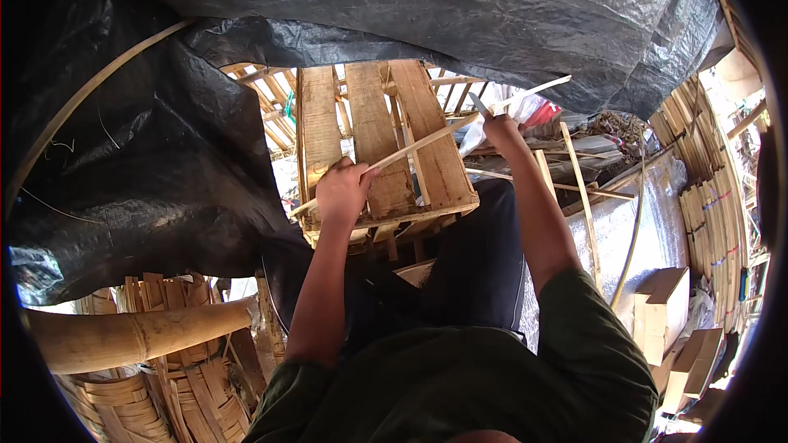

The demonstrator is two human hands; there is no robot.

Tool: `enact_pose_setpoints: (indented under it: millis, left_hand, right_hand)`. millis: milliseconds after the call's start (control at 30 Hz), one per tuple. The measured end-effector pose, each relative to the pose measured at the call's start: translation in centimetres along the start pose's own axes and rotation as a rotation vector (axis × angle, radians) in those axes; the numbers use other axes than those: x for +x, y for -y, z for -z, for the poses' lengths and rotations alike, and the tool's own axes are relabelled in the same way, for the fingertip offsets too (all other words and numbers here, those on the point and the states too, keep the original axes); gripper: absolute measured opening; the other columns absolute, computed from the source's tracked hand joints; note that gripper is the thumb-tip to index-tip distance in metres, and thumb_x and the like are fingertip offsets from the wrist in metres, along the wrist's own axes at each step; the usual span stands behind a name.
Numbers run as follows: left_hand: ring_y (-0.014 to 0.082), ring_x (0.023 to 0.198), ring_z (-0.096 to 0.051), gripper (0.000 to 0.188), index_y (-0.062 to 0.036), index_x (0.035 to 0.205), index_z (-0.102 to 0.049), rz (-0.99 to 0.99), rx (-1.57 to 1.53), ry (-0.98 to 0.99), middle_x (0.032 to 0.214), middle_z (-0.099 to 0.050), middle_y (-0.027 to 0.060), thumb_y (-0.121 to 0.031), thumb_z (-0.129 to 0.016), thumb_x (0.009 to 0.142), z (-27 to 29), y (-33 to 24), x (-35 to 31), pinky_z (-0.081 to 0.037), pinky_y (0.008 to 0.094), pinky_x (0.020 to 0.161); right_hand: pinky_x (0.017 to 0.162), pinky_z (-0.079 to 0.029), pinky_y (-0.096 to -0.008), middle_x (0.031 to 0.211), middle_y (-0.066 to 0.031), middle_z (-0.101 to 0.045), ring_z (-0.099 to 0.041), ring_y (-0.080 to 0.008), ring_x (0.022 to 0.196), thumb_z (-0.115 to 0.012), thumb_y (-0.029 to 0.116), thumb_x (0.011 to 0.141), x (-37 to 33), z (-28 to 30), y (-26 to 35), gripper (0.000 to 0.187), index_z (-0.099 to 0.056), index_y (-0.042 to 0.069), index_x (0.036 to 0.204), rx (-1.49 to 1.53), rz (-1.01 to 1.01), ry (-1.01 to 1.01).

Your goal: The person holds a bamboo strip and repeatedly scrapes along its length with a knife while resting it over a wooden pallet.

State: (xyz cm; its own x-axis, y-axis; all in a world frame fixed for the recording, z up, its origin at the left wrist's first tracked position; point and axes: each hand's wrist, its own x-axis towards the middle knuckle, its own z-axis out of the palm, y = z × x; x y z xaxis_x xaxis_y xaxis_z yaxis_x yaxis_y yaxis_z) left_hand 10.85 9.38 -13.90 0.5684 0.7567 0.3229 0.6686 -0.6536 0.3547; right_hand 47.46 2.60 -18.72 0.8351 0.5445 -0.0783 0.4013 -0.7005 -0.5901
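A long, thin bamboo strip (423, 144) slants across the picture, its pale far end up at the right. My left hand (341, 189) is closed around its lower part, above the near end of a slatted wooden bench (373, 143). In my right hand (502, 131) is a knife, gripped by its handle, which the fingers hide. The knife's blade (478, 104) points up and to the left, close against the strip; whether it cuts in, I cannot tell. My legs are on either side of the bench's near end.
Black plastic sheeting (460, 0) hangs across the far side and left. A thick bamboo pole (148, 335) lies at lower left above woven bamboo baskets (123, 402). To the right are loose strips (581, 197), a silvery sheet (628, 226), cardboard boxes (663, 312) and bundled bamboo slats (712, 226).
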Motion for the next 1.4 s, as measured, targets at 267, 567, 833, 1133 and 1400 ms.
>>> enact_pose_setpoints:
  millis: [267,567,833,1133,1400]
  left_hand:
    - [0.0301,0.075,-0.066,0.03,-0.0143,0.08,-0.072,0.014,0.007,0.006,0.079,-0.062,0.0081,-0.042,-0.068,0.09,0.0,-0.1,0.1,-0.053,0.043,0.065]
    - [0.0302,0.076,-0.066,0.03,-0.0145,0.079,-0.071,0.008,0.036,0.015,0.079,-0.061,0.0076,-0.042,-0.068,0.091,-0.2,0.1,0.1,-0.053,0.0434,0.065]
    - [0.032,0.076,-0.066,0.03,-0.015,0.087,-0.076,0.019,0.03,0.005,0.08,-0.063,0.0096,-0.044,-0.067,0.091,0.2,0.4,0.1,-0.052,0.0443,0.066]
    - [0.0295,0.075,-0.067,0.032,-0.0165,0.085,-0.074,0.012,0.042,0.059,0.083,-0.063,0.0071,-0.046,-0.064,0.093,-0.2,0.8,0.2,-0.052,0.0433,0.064]
    - [0.0298,0.075,-0.067,0.034,-0.0158,0.083,-0.073,-0.006,0.024,-0.012,0.081,-0.063,0.0078,-0.048,-0.064,0.092,-0.2,0.7,0.0,-0.052,0.0426,0.064]
  right_hand:
    - [0.058,-0.057,-0.0463,0.083,-0.0275,-0.071,-0.073,-0.0384,0.07,-0.048,0.05,0.1,-1.5,0.7,1.8,0.061,-0.072,-0.006,0.099,-0.145,0.091,0.124]
    - [0.058,-0.056,-0.0493,0.073,-0.0259,-0.069,-0.07,-0.0355,0.06,-0.048,0.048,0.101,-0.5,-0.7,0.8,0.061,-0.068,-0.009,0.092,-0.022,0.219,0.251]
    - [0.087,-0.053,-0.0546,0.092,-0.0326,-0.069,-0.068,-0.0478,0.095,-0.046,0.043,0.1,-0.1,-0.6,-1.4,0.056,-0.073,-0.005,0.09,-0.083,0.256,-0.043]
    - [0.077,-0.054,-0.0545,0.087,-0.0307,-0.069,-0.068,-0.0484,0.087,-0.047,0.042,0.101,-0.1,-2.2,-2.3,0.052,-0.072,-0.003,0.09,0.162,0.008,-0.123]
    - [0.082,-0.053,-0.0546,0.088,-0.0272,-0.069,-0.066,-0.0485,0.092,-0.047,0.039,0.101,-0.3,-2.9,-2.0,0.046,-0.072,0.0,0.097,-0.03,0.083,-0.065]
